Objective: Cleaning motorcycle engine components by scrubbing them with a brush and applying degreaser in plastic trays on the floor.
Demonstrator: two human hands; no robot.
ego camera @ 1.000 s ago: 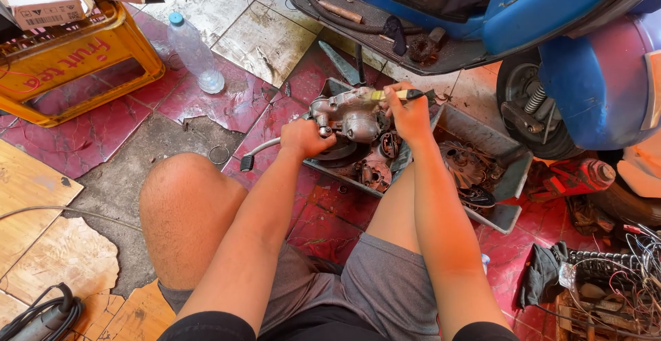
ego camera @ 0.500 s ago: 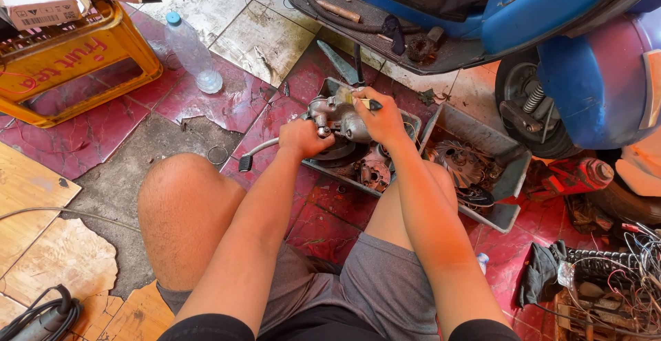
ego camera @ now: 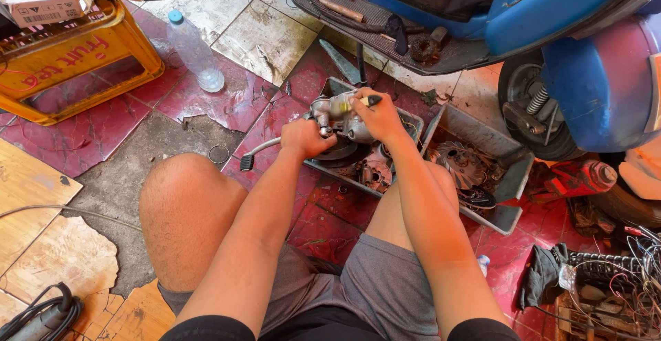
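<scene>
My left hand (ego camera: 305,136) grips the lower side of a grey metal engine part (ego camera: 335,115) held above a grey metal tray (ego camera: 329,167). My right hand (ego camera: 375,115) is closed on a tool with a yellow and black handle (ego camera: 366,100) pressed against the top of that part. A bent metal lever with a ribbed rubber pedal end (ego camera: 252,155) sticks out to the left below my left hand. Round engine pieces (ego camera: 372,172) lie in the tray under my hands. My bare knees frame the tray.
A second grey tray (ego camera: 511,195) with a finned round part sits to the right. A blue scooter (ego camera: 551,11) stands behind, a yellow crate (ego camera: 72,59) and plastic bottle (ego camera: 195,52) at left, a small ring (ego camera: 219,154) on the floor, tangled wires (ego camera: 620,293) at lower right.
My right hand with the tool has moved left from the tray's right side onto the top of the engine part. My left hand has stayed on the part.
</scene>
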